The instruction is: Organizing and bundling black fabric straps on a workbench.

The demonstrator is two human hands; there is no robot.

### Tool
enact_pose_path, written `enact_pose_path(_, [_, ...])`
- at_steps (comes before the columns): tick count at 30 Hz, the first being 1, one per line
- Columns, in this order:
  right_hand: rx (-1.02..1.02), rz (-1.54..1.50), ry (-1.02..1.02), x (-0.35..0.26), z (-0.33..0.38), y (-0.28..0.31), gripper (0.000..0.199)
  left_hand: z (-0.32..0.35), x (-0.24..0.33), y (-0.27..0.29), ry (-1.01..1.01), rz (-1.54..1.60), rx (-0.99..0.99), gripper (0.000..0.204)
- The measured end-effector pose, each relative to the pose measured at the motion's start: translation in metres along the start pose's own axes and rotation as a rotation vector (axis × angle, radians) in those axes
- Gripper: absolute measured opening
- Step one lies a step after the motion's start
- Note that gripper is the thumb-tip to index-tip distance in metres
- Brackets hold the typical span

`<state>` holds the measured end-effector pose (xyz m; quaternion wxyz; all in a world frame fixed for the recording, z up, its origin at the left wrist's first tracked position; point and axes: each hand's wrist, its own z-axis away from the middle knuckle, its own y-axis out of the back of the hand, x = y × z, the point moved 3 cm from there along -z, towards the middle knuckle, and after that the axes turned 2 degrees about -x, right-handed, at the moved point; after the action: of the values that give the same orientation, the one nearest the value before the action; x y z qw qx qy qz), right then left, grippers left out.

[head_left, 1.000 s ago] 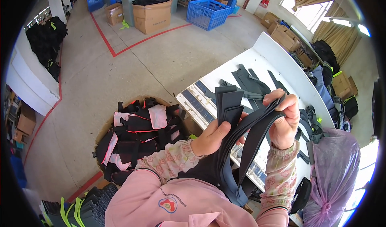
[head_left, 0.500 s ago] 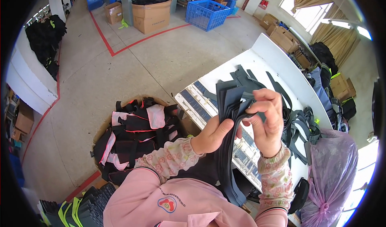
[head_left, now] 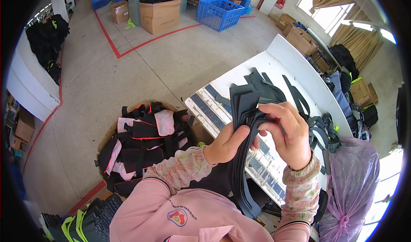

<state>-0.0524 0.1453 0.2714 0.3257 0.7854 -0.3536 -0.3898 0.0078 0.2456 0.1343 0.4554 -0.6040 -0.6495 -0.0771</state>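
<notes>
Dark straps hang bundled from the left hand, clamped around them, some fingers hidden behind. Just right of that grip, the right hand pinches strap ends, their number hard to make out. Beyond the grip, loose straps lie on a white table, partly blocked from view.

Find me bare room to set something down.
Table: bare at its far corner, between panel and straps. Floor: open between table and red line. Crowded: table's right side, strewn with straps, and carton, heaped with black-and-pink pieces.
</notes>
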Motion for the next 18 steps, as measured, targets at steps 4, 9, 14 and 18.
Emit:
enact_pose_path(4, [0.011,0.036,0.011,0.006,0.01,-0.007,0.037,0.002,-0.004,0.002,0.012,0.025,0.003,0.046])
enact_pose_path(9, [0.018,0.068,0.036,0.009,0.014,-0.01,0.036,0.003,-0.005,0.0,0.023,0.037,0.037,0.044])
enact_pose_path(14, [0.003,0.132,0.094,0.003,0.011,-0.007,0.035,0.006,-0.001,0.001,0.029,-0.008,-0.009,0.039])
enact_pose_path(18, [-0.075,0.263,0.158,-0.006,0.006,0.0,0.034,0.008,-0.001,0.008,0.046,-0.107,-0.148,0.046])
